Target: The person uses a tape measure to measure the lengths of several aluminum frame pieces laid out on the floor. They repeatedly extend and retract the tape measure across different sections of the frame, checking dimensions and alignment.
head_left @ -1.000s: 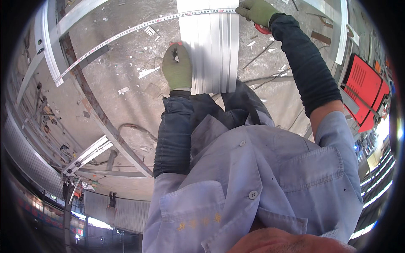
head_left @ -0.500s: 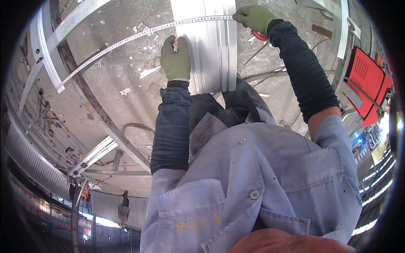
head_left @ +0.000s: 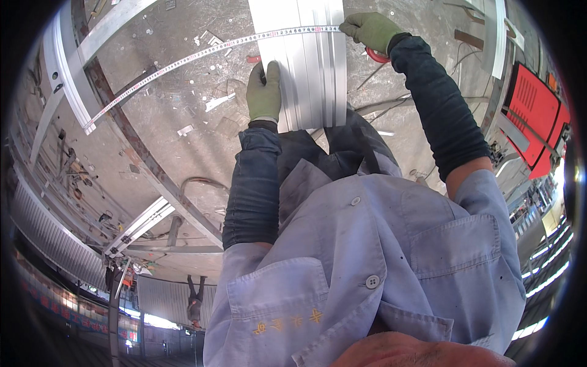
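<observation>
Across silver panel, numbered tape; right hand pinching it; left hand, fingers parted.

Littered grey floor, corrugated panels, bright openings

Tape lower across the panel, left hand over its edge

The measuring tape now crosses the ribbed metal panel closer to the person's body, and the right hand has come nearer with it. The left hand has shifted rightward, its thumb now overlapping the panel's left edge; the red piece, earlier at its fingertips, shows just beyond them. A distant person has moved rightward.
</observation>
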Demonstrator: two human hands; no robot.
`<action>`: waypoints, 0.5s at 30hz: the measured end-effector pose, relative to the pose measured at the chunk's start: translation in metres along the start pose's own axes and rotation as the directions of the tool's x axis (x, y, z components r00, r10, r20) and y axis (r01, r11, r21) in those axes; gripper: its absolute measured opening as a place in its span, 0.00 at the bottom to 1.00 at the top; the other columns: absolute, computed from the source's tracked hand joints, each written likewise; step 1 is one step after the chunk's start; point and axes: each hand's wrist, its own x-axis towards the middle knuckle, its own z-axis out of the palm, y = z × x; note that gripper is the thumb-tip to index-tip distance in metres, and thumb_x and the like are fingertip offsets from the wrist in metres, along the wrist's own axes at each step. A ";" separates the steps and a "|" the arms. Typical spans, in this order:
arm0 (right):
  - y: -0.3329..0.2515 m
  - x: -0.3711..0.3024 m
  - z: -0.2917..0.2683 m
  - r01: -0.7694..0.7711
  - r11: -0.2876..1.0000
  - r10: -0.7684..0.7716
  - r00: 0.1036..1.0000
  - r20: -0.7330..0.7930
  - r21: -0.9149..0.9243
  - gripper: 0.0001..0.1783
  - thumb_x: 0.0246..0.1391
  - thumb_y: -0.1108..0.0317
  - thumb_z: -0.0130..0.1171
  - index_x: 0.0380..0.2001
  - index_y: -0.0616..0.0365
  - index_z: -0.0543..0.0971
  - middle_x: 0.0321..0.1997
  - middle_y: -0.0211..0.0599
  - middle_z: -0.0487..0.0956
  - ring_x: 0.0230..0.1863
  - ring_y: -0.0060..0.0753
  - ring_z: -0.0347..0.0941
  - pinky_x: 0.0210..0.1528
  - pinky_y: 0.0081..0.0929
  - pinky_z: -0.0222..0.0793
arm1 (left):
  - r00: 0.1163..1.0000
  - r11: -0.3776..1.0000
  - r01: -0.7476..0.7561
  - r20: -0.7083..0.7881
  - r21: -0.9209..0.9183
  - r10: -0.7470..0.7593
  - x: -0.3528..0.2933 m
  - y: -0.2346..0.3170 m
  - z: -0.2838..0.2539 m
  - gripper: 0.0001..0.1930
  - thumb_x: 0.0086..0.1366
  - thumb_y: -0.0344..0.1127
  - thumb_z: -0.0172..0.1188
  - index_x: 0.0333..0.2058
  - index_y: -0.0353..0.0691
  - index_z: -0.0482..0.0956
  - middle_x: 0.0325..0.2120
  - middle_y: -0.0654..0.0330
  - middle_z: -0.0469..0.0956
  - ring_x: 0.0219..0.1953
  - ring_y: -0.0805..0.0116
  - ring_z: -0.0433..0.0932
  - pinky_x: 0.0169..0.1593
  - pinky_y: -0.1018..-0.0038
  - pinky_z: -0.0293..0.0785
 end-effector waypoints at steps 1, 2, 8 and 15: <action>-0.002 0.001 0.000 0.004 1.000 -0.004 1.000 0.004 0.000 0.21 0.72 0.49 0.60 0.48 0.57 0.86 0.34 0.39 0.86 0.37 0.37 0.82 0.46 0.38 0.76 | 1.000 1.000 0.023 0.003 0.004 -0.023 -0.001 0.004 -0.003 0.30 0.75 0.56 0.61 0.58 0.32 0.81 0.46 0.51 0.86 0.46 0.63 0.83 0.53 0.67 0.78; -0.005 0.003 0.001 0.011 1.000 -0.011 1.000 0.009 -0.002 0.21 0.72 0.49 0.60 0.47 0.58 0.86 0.34 0.40 0.86 0.36 0.38 0.82 0.46 0.38 0.76 | 0.999 0.999 0.047 0.002 0.005 -0.047 -0.003 0.007 -0.006 0.30 0.76 0.57 0.60 0.58 0.32 0.81 0.46 0.50 0.86 0.46 0.62 0.84 0.54 0.66 0.78; 0.001 -0.002 -0.001 -0.003 0.996 0.002 1.000 0.019 0.087 0.24 0.70 0.49 0.57 0.45 0.61 0.86 0.38 0.49 0.86 0.39 0.47 0.83 0.48 0.45 0.76 | 0.982 0.990 -0.026 -0.184 0.141 0.052 0.011 -0.030 -0.058 0.33 0.73 0.60 0.60 0.58 0.33 0.82 0.49 0.44 0.86 0.49 0.51 0.85 0.56 0.62 0.78; -0.006 0.008 0.009 -0.078 0.983 0.072 0.996 0.044 0.167 0.22 0.70 0.52 0.60 0.47 0.63 0.84 0.35 0.41 0.85 0.34 0.34 0.81 0.42 0.36 0.75 | 0.878 0.994 -0.011 -0.475 0.113 0.064 0.077 -0.088 -0.270 0.36 0.72 0.64 0.60 0.56 0.32 0.83 0.49 0.41 0.86 0.52 0.42 0.85 0.58 0.58 0.78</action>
